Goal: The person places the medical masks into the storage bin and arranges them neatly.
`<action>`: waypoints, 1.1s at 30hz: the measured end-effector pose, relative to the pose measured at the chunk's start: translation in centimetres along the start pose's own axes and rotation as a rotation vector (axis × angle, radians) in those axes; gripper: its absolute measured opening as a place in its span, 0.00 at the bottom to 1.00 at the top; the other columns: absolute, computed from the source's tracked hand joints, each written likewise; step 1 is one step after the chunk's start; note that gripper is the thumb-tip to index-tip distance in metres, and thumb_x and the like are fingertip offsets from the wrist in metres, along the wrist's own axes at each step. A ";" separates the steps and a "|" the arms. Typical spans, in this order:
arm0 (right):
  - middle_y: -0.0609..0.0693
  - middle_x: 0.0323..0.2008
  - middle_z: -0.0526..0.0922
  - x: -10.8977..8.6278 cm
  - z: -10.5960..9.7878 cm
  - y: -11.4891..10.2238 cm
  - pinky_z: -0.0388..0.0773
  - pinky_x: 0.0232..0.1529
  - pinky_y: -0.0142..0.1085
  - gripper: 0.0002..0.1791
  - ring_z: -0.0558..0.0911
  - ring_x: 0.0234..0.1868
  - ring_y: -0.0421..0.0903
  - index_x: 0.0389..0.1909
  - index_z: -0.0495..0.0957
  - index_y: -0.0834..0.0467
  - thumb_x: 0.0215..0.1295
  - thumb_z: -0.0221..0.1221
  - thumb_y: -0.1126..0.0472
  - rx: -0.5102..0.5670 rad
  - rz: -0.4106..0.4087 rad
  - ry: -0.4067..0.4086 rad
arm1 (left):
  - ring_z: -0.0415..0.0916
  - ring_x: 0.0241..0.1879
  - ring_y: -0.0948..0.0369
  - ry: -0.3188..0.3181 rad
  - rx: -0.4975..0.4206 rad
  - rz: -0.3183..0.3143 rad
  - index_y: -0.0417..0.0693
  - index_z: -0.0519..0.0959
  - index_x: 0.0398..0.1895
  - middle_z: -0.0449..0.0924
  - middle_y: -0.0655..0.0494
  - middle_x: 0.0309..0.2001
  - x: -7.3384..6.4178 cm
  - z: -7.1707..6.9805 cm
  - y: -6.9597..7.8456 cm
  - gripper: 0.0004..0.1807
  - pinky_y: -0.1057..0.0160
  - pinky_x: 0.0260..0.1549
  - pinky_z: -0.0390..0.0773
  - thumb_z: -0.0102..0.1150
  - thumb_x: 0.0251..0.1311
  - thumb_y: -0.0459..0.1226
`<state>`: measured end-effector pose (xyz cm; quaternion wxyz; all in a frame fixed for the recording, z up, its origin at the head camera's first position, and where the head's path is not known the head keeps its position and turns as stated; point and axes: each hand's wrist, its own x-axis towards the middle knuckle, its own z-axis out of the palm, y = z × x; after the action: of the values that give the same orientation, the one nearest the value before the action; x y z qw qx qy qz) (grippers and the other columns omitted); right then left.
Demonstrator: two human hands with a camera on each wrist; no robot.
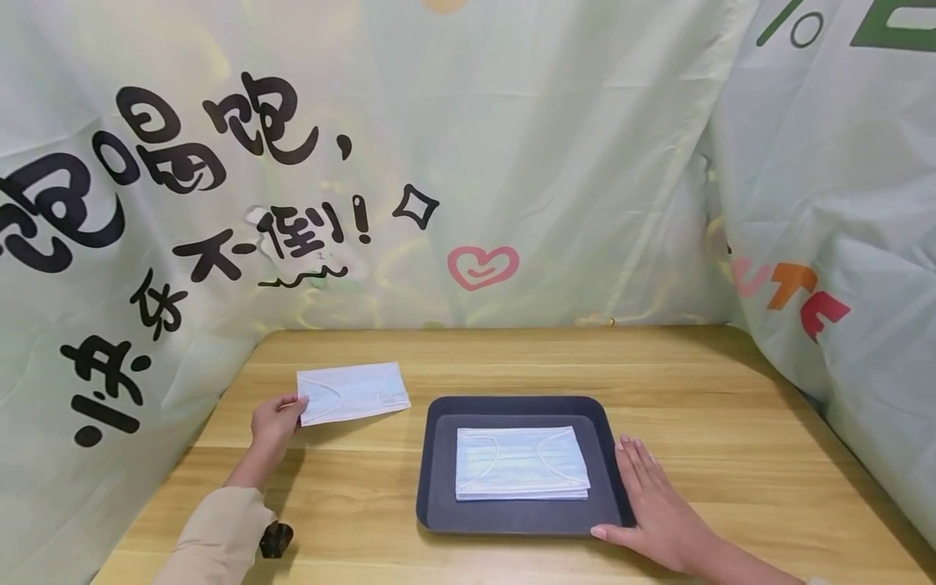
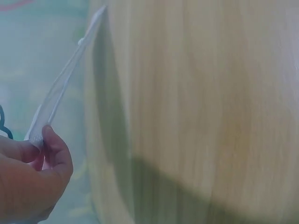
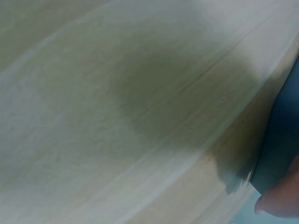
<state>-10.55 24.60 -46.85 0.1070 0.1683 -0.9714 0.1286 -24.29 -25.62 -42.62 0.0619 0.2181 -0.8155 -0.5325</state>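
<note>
My left hand (image 1: pixel 275 422) pinches the left end of a pale blue face mask (image 1: pixel 354 393) with white ear loops. The mask is held above the table, left of the tray; in the left wrist view the mask (image 2: pixel 65 84) appears nearly edge-on between thumb and fingers. A dark grey tray (image 1: pixel 512 520) lies on the table with a stack of face masks (image 1: pixel 522 461) in it. Against the tray's right side rests my right hand (image 1: pixel 661 512), its fingers straight. Only a fingertip and the tray's edge (image 3: pixel 280 135) show in the right wrist view.
The wooden table (image 1: pixel 731 406) carries the tray near its front. Behind it and at both sides hangs a printed fabric curtain (image 1: pixel 556 179) with black lettering and a pink heart. A small black object (image 1: pixel 275 539) sits by the left sleeve.
</note>
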 end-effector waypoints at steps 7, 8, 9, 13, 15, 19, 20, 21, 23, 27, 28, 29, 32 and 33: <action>0.71 0.67 0.56 -0.1 0.0 0.0 0.17 0.63 0.19 0.59 0.40 0.74 0.52 0.66 0.52 0.72 0.47 0.60 0.32 -0.005 -0.008 0.012 | 0.67 0.21 0.72 -0.023 -0.108 -0.037 0.27 0.70 0.52 0.71 0.65 0.23 -0.2 -0.1 0.5 0.21 0.73 0.22 0.73 0.54 0.61 0.35; 0.71 0.67 0.56 -0.1 0.0 0.0 0.17 0.63 0.19 0.59 0.41 0.74 0.53 0.66 0.52 0.71 0.47 0.60 0.32 -0.005 -0.006 0.011 | 0.67 0.21 0.72 -0.029 -0.130 -0.046 0.27 0.69 0.52 0.70 0.66 0.22 -0.3 -0.1 0.6 0.21 0.73 0.22 0.72 0.54 0.62 0.35; 0.71 0.67 0.55 -0.1 0.0 0.0 0.17 0.63 0.19 0.59 0.43 0.74 0.54 0.67 0.52 0.71 0.47 0.60 0.32 -0.003 -0.004 0.009 | 0.67 0.21 0.72 -0.039 -0.156 -0.055 0.27 0.69 0.53 0.70 0.66 0.22 -0.4 -0.2 0.7 0.21 0.73 0.23 0.72 0.53 0.62 0.35; 0.70 0.67 0.55 0.0 0.0 0.0 0.17 0.63 0.18 0.59 0.47 0.73 0.57 0.67 0.52 0.71 0.48 0.60 0.32 0.005 0.006 0.000 | 0.67 0.23 0.72 -0.085 -0.235 -0.094 0.30 0.68 0.55 0.69 0.67 0.23 -0.8 -0.6 1.1 0.21 0.75 0.24 0.72 0.53 0.63 0.36; 0.70 0.67 0.55 0.0 0.0 0.0 0.18 0.63 0.18 0.59 0.46 0.73 0.56 0.67 0.52 0.71 0.48 0.60 0.32 0.007 0.001 0.004 | 0.67 0.24 0.73 -0.118 -0.264 -0.112 0.33 0.68 0.54 0.70 0.67 0.24 -1.0 -0.7 1.2 0.20 0.76 0.25 0.72 0.52 0.63 0.37; 0.71 0.67 0.56 0.0 0.1 0.0 0.18 0.64 0.19 0.59 0.42 0.74 0.53 0.67 0.52 0.72 0.48 0.60 0.32 -0.004 -0.015 0.019 | 0.67 0.23 0.72 -0.184 -0.290 -0.117 0.38 0.70 0.49 0.70 0.67 0.23 -1.5 -0.8 1.4 0.14 0.75 0.24 0.70 0.51 0.64 0.37; 0.71 0.66 0.56 0.0 0.1 0.1 0.18 0.64 0.19 0.59 0.43 0.74 0.54 0.66 0.52 0.72 0.48 0.60 0.32 -0.006 -0.017 0.022 | 0.66 0.23 0.72 -0.200 -0.296 -0.117 0.39 0.70 0.48 0.70 0.67 0.23 -1.6 -0.8 1.4 0.12 0.75 0.23 0.69 0.50 0.65 0.37; 0.71 0.66 0.56 0.0 0.1 0.1 0.18 0.64 0.19 0.59 0.44 0.74 0.54 0.66 0.52 0.72 0.48 0.60 0.32 -0.008 -0.019 0.024 | 0.66 0.22 0.71 -0.215 -0.300 -0.118 0.41 0.71 0.45 0.70 0.67 0.23 -1.8 -0.8 1.4 0.10 0.75 0.23 0.69 0.50 0.65 0.37; 0.71 0.66 0.56 0.0 0.1 0.1 0.18 0.64 0.19 0.59 0.46 0.73 0.56 0.66 0.52 0.72 0.47 0.61 0.32 -0.008 -0.021 0.026 | 0.66 0.21 0.71 -0.239 -0.313 -0.122 0.46 0.73 0.40 0.70 0.66 0.22 -2.1 -0.6 1.5 0.05 0.76 0.22 0.68 0.50 0.65 0.37; 0.71 0.66 0.56 -0.1 0.1 0.1 0.18 0.64 0.19 0.59 0.46 0.73 0.56 0.66 0.52 0.72 0.48 0.61 0.32 -0.006 -0.021 0.025 | 0.66 0.21 0.72 -0.280 -0.341 -0.127 0.54 0.74 0.32 0.71 0.67 0.22 -2.8 -0.1 1.6 0.04 0.77 0.20 0.67 0.51 0.65 0.38; 0.71 0.66 0.56 -0.1 0.1 0.1 0.18 0.64 0.19 0.59 0.44 0.74 0.55 0.66 0.52 0.72 0.48 0.60 0.32 -0.008 -0.022 0.026 | 0.66 0.21 0.72 -0.291 -0.345 -0.124 0.54 0.74 0.32 0.71 0.67 0.22 -3.1 0.1 1.7 0.04 0.77 0.19 0.67 0.51 0.65 0.38; 0.71 0.66 0.56 -0.1 0.1 0.1 0.18 0.64 0.19 0.59 0.42 0.74 0.53 0.66 0.52 0.72 0.48 0.60 0.32 -0.010 -0.021 0.026 | 0.66 0.20 0.73 -0.302 -0.350 -0.122 0.54 0.74 0.32 0.71 0.67 0.22 -3.3 0.3 1.8 0.04 0.78 0.19 0.67 0.50 0.65 0.38; 0.71 0.66 0.56 -0.1 0.1 0.2 0.18 0.64 0.19 0.58 0.37 0.74 0.49 0.67 0.51 0.72 0.49 0.59 0.32 -0.015 -0.025 0.026 | 0.66 0.20 0.73 -0.332 -0.361 -0.118 0.53 0.73 0.34 0.71 0.67 0.22 -3.8 0.9 2.0 0.03 0.78 0.18 0.66 0.49 0.66 0.37; 0.71 0.66 0.57 -0.1 0.1 0.2 0.18 0.64 0.19 0.58 0.36 0.74 0.49 0.67 0.51 0.71 0.49 0.59 0.32 -0.015 -0.025 0.027 | 0.67 0.21 0.73 -0.341 -0.365 -0.121 0.52 0.73 0.34 0.72 0.67 0.22 -3.9 1.2 2.1 0.03 0.78 0.18 0.66 0.49 0.66 0.37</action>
<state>-10.55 24.75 -47.03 0.1229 0.1777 -0.9687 0.1220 -21.74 -22.28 -40.74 -0.0702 0.1589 -0.6898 -0.7028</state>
